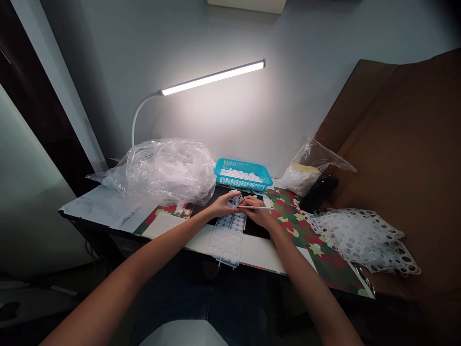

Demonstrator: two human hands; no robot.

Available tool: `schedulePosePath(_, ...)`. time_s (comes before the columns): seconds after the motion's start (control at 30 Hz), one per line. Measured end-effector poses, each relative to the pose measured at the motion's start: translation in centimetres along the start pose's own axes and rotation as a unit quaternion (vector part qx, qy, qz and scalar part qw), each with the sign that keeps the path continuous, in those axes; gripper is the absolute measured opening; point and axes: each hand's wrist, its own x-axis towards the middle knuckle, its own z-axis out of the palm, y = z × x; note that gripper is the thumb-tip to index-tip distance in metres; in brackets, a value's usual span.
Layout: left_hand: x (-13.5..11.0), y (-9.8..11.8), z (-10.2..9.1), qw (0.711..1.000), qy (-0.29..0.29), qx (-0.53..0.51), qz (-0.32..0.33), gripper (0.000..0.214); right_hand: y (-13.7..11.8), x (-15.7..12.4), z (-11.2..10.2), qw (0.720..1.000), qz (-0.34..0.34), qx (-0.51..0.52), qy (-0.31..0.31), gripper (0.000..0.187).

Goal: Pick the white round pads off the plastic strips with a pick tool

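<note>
My left hand rests on the top end of a clear plastic sheet of round blisters, which lies lengthwise on the desk with its fingers curled over the sheet. My right hand is just beside it, pinching a thin white stick whose tip points left at the sheet, close to my left fingers. Small details under the fingers are hidden.
A blue plastic basket of small white pieces stands just beyond my hands. A bulging clear bag lies left of it. A heap of punched clear plastic sits right, on cardboard. A camouflage-patterned mat covers the desk.
</note>
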Motion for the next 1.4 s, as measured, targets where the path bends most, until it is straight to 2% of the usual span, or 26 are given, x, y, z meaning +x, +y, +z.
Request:
schedulePosePath(0.23,0.1,0.0,-0.1,1.000,-0.002,0.005,-0.001,0.067,-0.2,0.0,0.2,0.999,0.000,-0.038,0.008,0.019)
schedulePosePath(0.53,0.2,0.4,0.1,1.000,0.000,-0.001,-0.010,0.068,-0.1,0.1,-0.6,0.982,0.079,-0.077,0.156,0.020)
schedulePosePath(0.7,0.0,0.4,0.1,1.000,0.001,-0.007,-0.013,0.068,1.6,-0.5,-1.5,0.960,0.146,-0.077,0.227,0.022)
schedulePosePath(0.87,-0.1,0.5,0.0,1.000,0.008,-0.005,-0.014,0.066,2.7,-1.0,-2.1,0.970,0.162,-0.018,0.182,0.024)
schedulePosePath(1.1,0.1,0.2,0.0,1.000,0.019,0.005,-0.013,0.067,0.3,-0.5,-2.1,0.983,0.135,0.085,0.095,0.023)
schedulePosePath(1.23,0.1,0.2,0.0,1.000,0.015,0.007,-0.013,0.067,-0.4,-0.6,-1.8,0.985,0.125,0.107,0.058,0.023)
schedulePosePath(1.4,0.1,0.2,-0.1,1.000,0.011,0.008,-0.011,0.067,-0.1,-0.7,-1.2,0.990,0.102,0.091,0.035,0.021)
